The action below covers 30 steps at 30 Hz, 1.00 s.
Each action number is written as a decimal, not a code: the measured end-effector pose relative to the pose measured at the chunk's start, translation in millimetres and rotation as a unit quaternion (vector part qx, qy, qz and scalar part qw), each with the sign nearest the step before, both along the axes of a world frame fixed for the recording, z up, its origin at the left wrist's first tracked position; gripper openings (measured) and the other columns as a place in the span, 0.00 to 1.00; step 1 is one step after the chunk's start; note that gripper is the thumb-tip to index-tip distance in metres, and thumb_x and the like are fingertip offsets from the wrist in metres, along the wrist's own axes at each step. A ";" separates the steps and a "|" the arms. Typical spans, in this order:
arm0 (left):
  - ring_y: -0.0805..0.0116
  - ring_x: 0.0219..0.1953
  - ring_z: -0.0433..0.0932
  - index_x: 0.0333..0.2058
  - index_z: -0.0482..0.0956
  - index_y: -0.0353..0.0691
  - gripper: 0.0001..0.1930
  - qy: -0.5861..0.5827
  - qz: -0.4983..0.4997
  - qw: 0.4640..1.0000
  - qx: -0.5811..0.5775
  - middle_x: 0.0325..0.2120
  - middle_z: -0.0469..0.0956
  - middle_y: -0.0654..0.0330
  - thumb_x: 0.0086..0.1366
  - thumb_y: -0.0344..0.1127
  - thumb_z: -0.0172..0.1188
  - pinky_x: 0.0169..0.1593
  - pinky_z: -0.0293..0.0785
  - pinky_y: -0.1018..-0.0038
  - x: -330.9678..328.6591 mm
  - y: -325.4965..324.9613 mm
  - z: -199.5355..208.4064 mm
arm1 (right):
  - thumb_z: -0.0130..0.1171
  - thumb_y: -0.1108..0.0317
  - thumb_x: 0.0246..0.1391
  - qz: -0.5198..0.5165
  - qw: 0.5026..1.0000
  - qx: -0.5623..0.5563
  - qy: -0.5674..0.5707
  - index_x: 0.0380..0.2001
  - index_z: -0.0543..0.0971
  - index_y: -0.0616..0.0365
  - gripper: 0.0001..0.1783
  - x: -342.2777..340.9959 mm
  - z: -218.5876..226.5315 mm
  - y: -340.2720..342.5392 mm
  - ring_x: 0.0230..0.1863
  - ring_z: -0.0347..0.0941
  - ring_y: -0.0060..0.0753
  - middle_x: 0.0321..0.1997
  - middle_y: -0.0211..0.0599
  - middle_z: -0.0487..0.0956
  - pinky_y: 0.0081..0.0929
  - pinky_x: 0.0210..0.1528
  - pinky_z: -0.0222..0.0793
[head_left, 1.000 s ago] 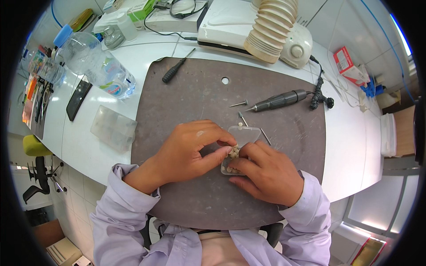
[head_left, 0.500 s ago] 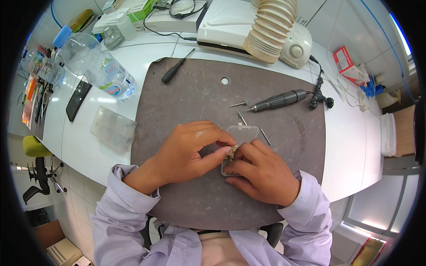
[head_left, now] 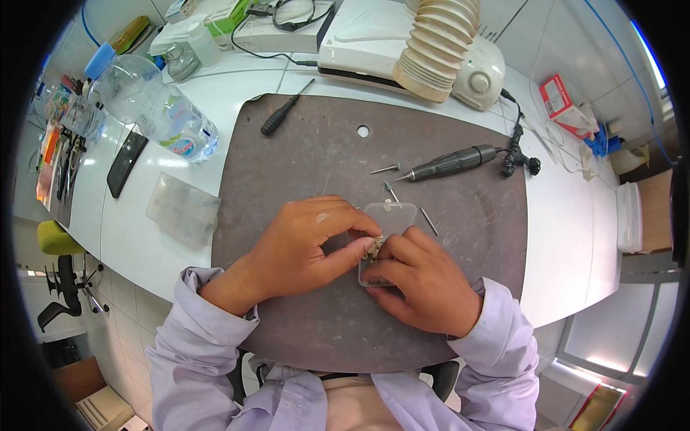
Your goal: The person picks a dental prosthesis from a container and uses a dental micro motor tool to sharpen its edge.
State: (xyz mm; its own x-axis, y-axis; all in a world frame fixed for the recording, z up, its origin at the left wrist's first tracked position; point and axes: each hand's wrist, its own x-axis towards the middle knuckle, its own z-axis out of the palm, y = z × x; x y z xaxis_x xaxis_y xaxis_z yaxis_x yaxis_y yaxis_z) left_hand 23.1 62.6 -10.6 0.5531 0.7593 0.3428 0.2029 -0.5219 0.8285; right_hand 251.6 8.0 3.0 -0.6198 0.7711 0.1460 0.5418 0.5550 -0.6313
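Going left to right: pens and tools (head_left: 63,158) in a bunch at the left edge of the white desk (head_left: 133,248), then a black phone (head_left: 128,164) on the desktop. Big clear water bottle (head_left: 154,100) w/ a blue cap is lying on its side just beyond it, and a cloudy plastic case (head_left: 183,208) sits nearer, right by the left edge of the brown mat (head_left: 316,154). Black screwdriver (head_left: 280,115) on the mat's far left part, tip pointing away

Left hand (head_left: 316,241) comes in from the near left, thumb + index pinched tight on some tiny pale bits (head_left: 374,249), abt mid-mat. Those are over a small clear box (head_left: 399,219), open w/ its lid folded to the far side, btwn the two hands. Another pale bit shows at the lid's far edge

Short metal pin (head_left: 385,169) just beyond the box, plus a thin rod (head_left: 429,221) w/ a grey-green tip, partly behind the lid. Right hand (head_left: 431,280) has its fingers curled into the box; can't tell if they're gripping anything, tips are hidden

Far side: white machine (head_left: 363,43), ribbed hose (head_left: 438,54) in front of it. Black drill handle (head_left: 453,163) on the mat's far right, tip aimed left, curly cord (head_left: 514,151) at its right end, then a red + white carton (head_left: 566,106) far right
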 end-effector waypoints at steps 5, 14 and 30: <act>0.58 0.34 0.85 0.39 0.86 0.38 0.07 -0.004 0.003 1.000 -0.001 0.30 0.85 0.56 0.61 0.28 0.70 0.39 0.79 0.67 0.1 -0.8 -0.4 | 0.70 0.72 0.48 -0.007 0.999 -0.021 0.033 0.35 0.80 0.53 0.11 -0.9 0.5 1.0 0.44 0.71 0.44 0.39 0.32 0.77 0.38 0.47 0.70; 0.59 0.34 0.85 0.39 0.86 0.38 0.07 -0.002 -0.002 1.000 0.003 0.31 0.85 0.55 0.61 0.28 0.69 0.39 0.79 0.67 -0.1 0.1 0.1 | 0.71 0.72 0.49 0.005 0.998 -0.030 0.055 0.37 0.79 0.50 0.12 0.5 -5.4 -1.0 0.44 0.73 0.42 0.37 0.28 0.80 0.39 0.47 0.69; 0.58 0.34 0.85 0.39 0.85 0.37 0.07 -0.008 -0.002 1.000 0.000 0.30 0.85 0.55 0.61 0.28 0.69 0.39 0.79 0.67 0.2 0.5 -0.7 | 0.68 0.75 0.48 0.008 0.998 -0.029 0.046 0.42 0.78 0.51 0.16 -2.2 -4.2 -3.4 0.45 0.73 0.42 0.40 0.29 0.80 0.39 0.48 0.68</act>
